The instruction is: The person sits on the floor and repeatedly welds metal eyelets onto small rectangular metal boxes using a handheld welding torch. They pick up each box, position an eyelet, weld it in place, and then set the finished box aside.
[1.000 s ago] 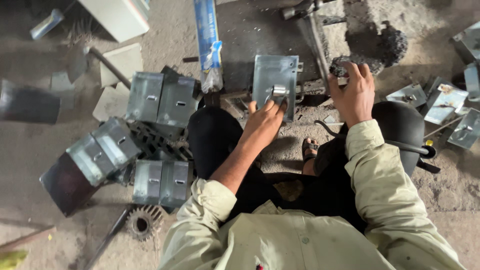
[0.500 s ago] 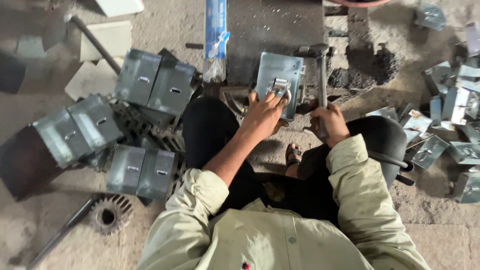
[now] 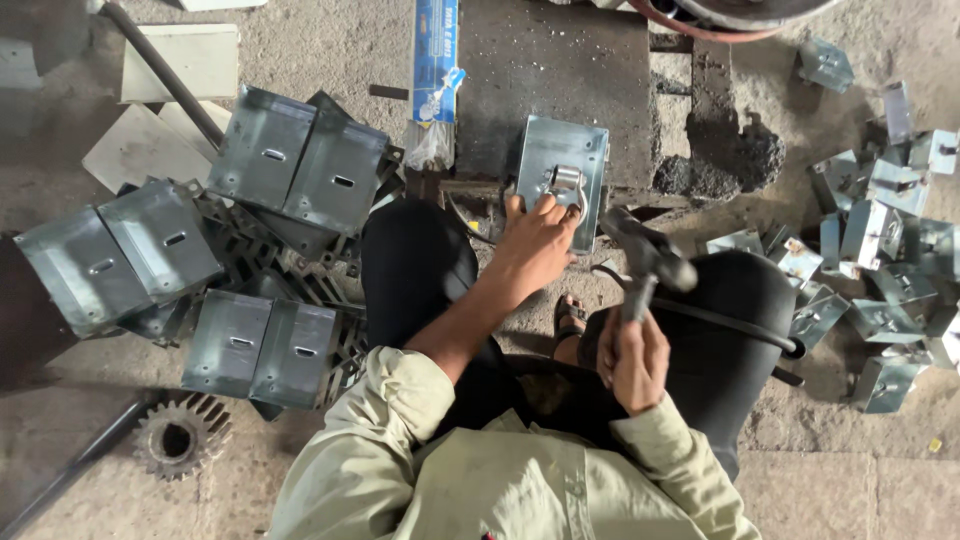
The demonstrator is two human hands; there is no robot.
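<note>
From the head camera, the left hand [image 3: 535, 235] is reaching forward, fingers pressing a small metal fitting [image 3: 566, 180] onto a grey sheet-metal plate [image 3: 560, 175] lying on the dark slab [image 3: 545, 80]. The right hand [image 3: 632, 360] is clenching a hammer [image 3: 645, 262], raised near the knee. A long blue-and-white packet [image 3: 435, 60] is lying left of the slab
</note>
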